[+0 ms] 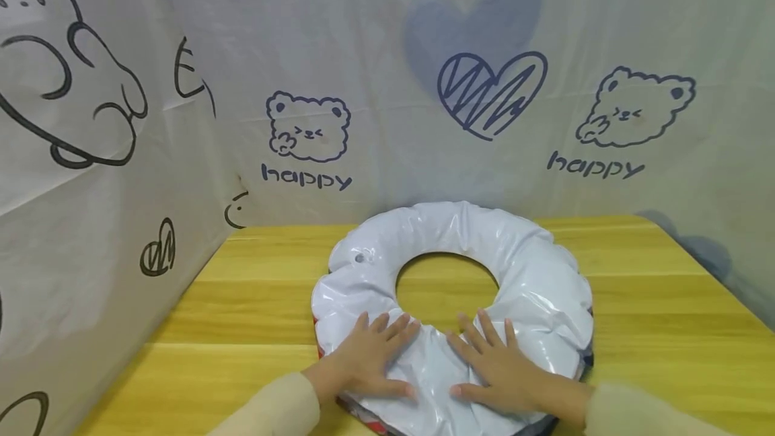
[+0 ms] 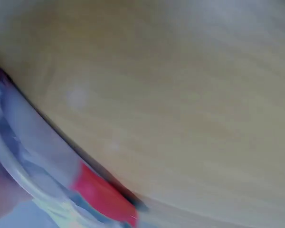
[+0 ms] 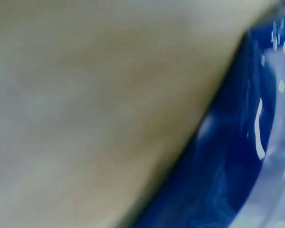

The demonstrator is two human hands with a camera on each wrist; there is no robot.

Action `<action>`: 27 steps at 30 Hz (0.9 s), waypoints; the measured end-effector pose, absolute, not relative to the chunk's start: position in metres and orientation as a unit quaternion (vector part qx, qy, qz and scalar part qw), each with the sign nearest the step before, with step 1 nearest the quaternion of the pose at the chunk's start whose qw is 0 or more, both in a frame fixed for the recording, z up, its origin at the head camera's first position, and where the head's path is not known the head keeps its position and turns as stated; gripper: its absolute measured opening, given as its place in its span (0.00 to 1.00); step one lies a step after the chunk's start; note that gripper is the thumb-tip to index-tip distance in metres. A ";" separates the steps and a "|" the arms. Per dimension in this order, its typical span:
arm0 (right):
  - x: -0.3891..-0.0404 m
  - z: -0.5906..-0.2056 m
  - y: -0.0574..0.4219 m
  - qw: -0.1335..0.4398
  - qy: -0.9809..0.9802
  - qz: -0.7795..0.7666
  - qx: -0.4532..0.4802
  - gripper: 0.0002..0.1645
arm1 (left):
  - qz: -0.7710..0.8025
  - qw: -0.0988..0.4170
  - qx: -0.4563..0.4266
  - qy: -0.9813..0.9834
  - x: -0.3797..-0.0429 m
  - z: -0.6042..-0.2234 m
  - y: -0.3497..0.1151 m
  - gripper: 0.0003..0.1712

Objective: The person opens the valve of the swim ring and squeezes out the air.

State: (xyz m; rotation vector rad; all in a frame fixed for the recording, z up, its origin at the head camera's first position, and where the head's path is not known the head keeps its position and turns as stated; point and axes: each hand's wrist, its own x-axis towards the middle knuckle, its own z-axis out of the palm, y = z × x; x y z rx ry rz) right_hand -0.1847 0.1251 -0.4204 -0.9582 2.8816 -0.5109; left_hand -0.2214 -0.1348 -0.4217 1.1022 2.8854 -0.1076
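A white inflatable swim ring (image 1: 448, 227) lies flat on the wooden table, wrinkled and only partly plump. Its small round valve (image 1: 360, 258) shows at the upper left. My left hand (image 1: 372, 355) rests palm down on the near left part, fingers spread toward the hole. On the near right part my right hand (image 1: 499, 369) presses with spread fingers and the thumb pointing inward. In the left wrist view the ring's underside shows a red patch (image 2: 104, 194); the right wrist view shows its dark blue edge (image 3: 218, 156).
The yellow wood-grain table (image 1: 242, 301) extends to both sides of the ring. A pale cloth (image 1: 375, 52) with hearts, bears and the word "happy" hangs behind the table and along its left side.
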 end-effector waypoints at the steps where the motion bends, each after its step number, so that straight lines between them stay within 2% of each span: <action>1: -0.179 -0.422 0.125 -0.001 0.936 -0.165 -0.310 0.47 | -0.029 0.005 0.362 0.932 -0.225 -0.421 -0.140 0.55; 4: -0.164 -0.426 0.123 -0.046 0.942 -0.167 -0.286 0.48 | -0.019 -0.052 0.355 0.933 -0.237 -0.420 -0.154 0.56; 8: -0.154 -0.428 0.117 0.009 0.960 -0.168 -0.225 0.55 | -0.003 -0.072 0.298 0.952 -0.249 -0.417 -0.169 0.56; 11: -0.153 -0.428 0.113 0.055 0.965 -0.165 -0.198 0.59 | 0.011 -0.047 0.269 0.962 -0.251 -0.416 -0.175 0.53; 16: -0.156 -0.430 0.111 0.089 0.963 -0.162 -0.196 0.59 | 0.022 -0.009 0.264 0.964 -0.248 -0.418 -0.177 0.52; 22: -0.160 -0.436 0.111 0.110 0.963 -0.150 -0.197 0.59 | 0.004 0.018 0.240 0.971 -0.247 -0.422 -0.175 0.51; 27: -0.161 -0.441 0.110 0.090 0.966 -0.128 -0.207 0.60 | -0.008 0.023 0.231 0.973 -0.247 -0.424 -0.172 0.51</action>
